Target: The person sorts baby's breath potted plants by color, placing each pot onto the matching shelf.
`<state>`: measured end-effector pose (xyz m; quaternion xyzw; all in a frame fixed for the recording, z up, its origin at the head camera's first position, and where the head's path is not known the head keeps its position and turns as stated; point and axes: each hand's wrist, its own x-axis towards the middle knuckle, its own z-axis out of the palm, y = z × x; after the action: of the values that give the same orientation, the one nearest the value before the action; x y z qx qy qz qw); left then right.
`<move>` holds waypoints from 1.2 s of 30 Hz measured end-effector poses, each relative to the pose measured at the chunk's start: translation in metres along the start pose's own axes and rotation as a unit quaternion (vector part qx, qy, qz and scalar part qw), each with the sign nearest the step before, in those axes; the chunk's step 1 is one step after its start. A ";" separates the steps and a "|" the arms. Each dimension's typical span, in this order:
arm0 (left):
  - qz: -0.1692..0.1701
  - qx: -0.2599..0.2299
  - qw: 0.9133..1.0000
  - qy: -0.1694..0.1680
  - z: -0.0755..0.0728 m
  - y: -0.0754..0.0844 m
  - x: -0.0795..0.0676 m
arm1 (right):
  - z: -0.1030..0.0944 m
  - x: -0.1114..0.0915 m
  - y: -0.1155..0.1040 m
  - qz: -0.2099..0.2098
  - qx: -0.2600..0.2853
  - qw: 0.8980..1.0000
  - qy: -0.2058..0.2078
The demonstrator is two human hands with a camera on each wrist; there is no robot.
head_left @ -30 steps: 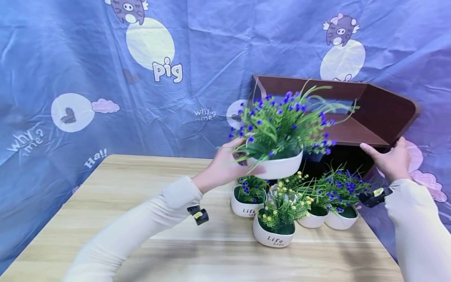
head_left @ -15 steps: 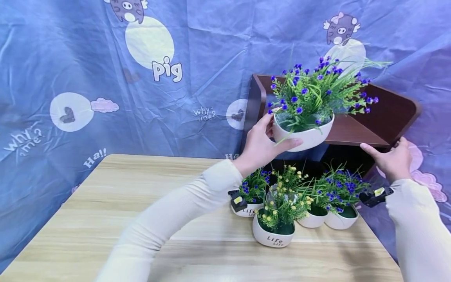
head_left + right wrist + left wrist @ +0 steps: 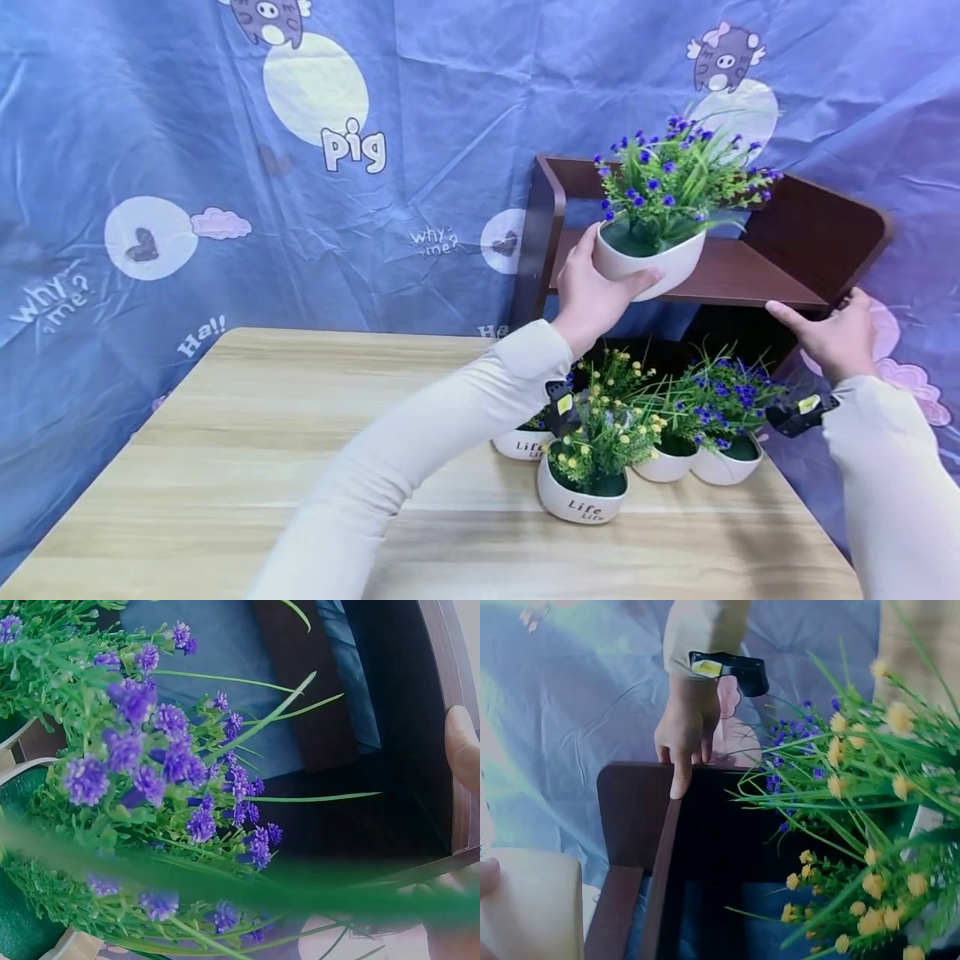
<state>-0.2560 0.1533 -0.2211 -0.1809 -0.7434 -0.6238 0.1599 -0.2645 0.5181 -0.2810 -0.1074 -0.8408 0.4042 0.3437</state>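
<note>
Right hand (image 3: 832,337), at three o'clock, grips the brown shelf unit (image 3: 825,242). Before its upper board (image 3: 772,271), the left hand (image 3: 588,290) holds a purple-flowered white pot (image 3: 672,262). Step appears to be placement; next move likely calls for level lowering.

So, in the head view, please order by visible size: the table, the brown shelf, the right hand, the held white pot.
1. Table
2. Brown shelf
3. Right hand and held white pot: too alike to rank.
</note>
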 end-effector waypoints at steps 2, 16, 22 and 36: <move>-0.025 -0.011 1.000 0.011 0.005 -0.002 0.003 | 0.000 0.003 0.007 -0.003 -0.001 1.000 -0.002; -0.044 0.015 0.996 0.072 0.023 -0.017 0.019 | -0.003 0.006 0.019 0.019 0.005 1.000 -0.023; -0.040 0.026 0.995 0.090 0.027 -0.020 0.020 | -0.008 -0.022 -0.026 0.019 -0.003 0.999 -0.028; -0.032 0.063 0.991 0.112 0.032 -0.025 0.020 | -0.005 -0.002 0.000 0.033 -0.011 0.999 -0.032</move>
<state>-0.2854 0.1818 -0.2391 -0.0751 -0.7641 -0.5968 0.2332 -0.2600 0.5206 -0.2798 -0.1262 -0.8520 0.4091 0.3014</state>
